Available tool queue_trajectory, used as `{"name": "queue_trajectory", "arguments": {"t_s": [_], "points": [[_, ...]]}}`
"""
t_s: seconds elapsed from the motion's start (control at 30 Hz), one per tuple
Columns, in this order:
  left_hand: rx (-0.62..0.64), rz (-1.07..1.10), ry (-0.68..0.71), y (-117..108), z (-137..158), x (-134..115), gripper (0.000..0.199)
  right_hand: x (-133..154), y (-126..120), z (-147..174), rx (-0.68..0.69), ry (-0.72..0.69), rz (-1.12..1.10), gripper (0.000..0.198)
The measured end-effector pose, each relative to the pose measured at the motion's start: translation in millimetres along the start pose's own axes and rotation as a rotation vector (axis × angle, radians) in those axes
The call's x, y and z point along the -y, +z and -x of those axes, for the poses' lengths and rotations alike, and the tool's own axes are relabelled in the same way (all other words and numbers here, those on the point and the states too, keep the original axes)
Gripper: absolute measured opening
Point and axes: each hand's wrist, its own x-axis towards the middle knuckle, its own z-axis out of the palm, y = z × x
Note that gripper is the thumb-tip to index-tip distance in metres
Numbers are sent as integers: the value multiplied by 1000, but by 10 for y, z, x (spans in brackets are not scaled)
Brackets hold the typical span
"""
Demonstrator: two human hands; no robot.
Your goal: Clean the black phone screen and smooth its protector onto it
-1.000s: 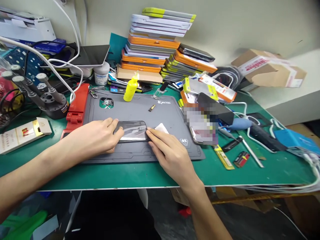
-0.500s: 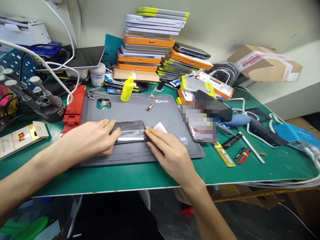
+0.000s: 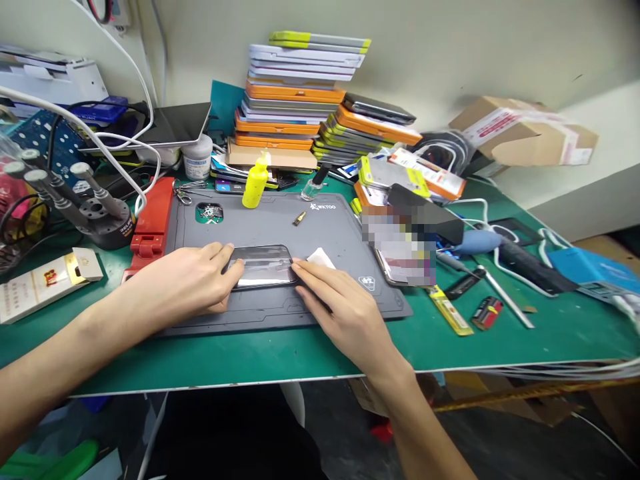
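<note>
A dark smartphone (image 3: 265, 261) with a glossy, reflective screen lies lengthwise between my hands, over the grey work mat (image 3: 270, 313). My left hand (image 3: 207, 277) grips its left end, thumb and fingers closed at the edge. At the opposite end, the fingers of my right hand (image 3: 340, 293) press together on the phone's right edge. Just behind the right fingers lies a white piece of paper (image 3: 321, 257). Farther back on the mat are a small brass-coloured tip (image 3: 299, 218), a yellow bottle (image 3: 255, 183) and a small clear bottle with a black cap (image 3: 313, 185).
Screwdrivers in a round stand (image 3: 97, 213), a red tool (image 3: 153, 227) and a cigarette box (image 3: 47, 283) sit at the left. Stacked flat boxes (image 3: 295, 100) rise at the back. Another phone (image 3: 400, 253), a blue-handled tool (image 3: 477, 241) and cables crowd the right.
The camera view has shifted slightly, so the scene sits a little lower. Both hands keep their hold on the phone, and the reflection on its screen has changed.
</note>
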Motion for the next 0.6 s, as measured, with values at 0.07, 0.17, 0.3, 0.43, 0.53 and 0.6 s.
{"name": "queue_trajectory", "arguments": {"t_s": [0.07, 0.17, 0.3, 0.43, 0.53, 0.6], "points": [[23, 8, -5, -1, 1, -8, 36, 0, 1, 1, 8, 3, -3, 36], [29, 20, -17, -6, 6, -13, 36, -3, 1, 1, 10, -1, -4, 36], [0, 33, -17, -8, 22, -1, 37, -11, 5, -2, 12, -6, -10, 36], [-14, 36, -9, -9, 28, 14, 37, -15, 12, -2, 12, -7, -6, 37], [31, 47, -24, -12, 19, 2, 36, -10, 17, 5, 20, -6, -7, 38], [75, 46, -46, -11, 11, -21, 36, -6, 22, 12, 24, -1, -8, 40]]}}
